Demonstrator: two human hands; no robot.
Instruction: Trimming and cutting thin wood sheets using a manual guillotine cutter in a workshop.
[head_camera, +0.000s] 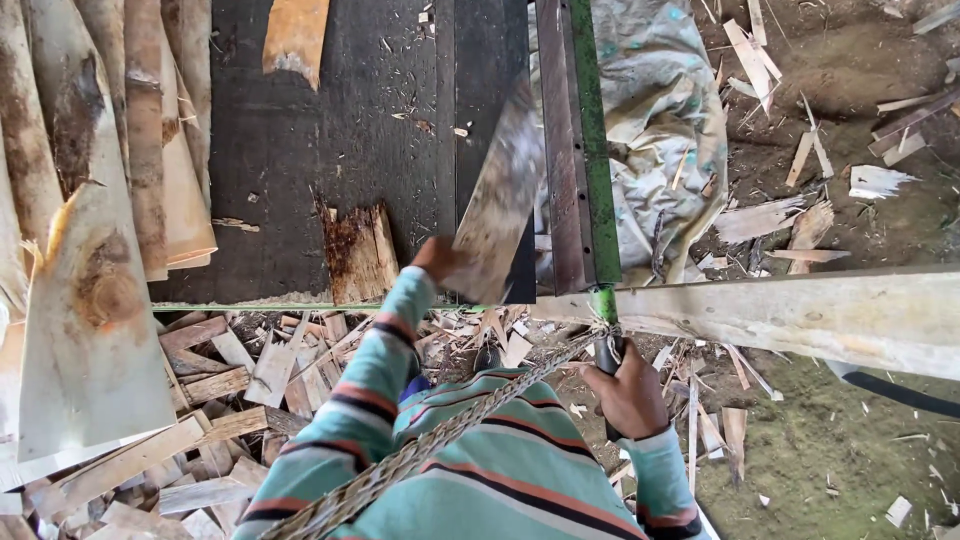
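Head view: left hand (432, 257) pinches a thin grey-brown wooden slab (497, 205) tilted over the dark workbench (300, 140), steadying it; right hand (628, 392), fingers wrapped shut, grips the green-topped lever handle (606, 335) beside a long pale plank (800, 315).

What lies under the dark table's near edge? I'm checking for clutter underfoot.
Under the dark table, offcut wood scraps are heaped on the ground; how far back they reach is covered by the tabletop.
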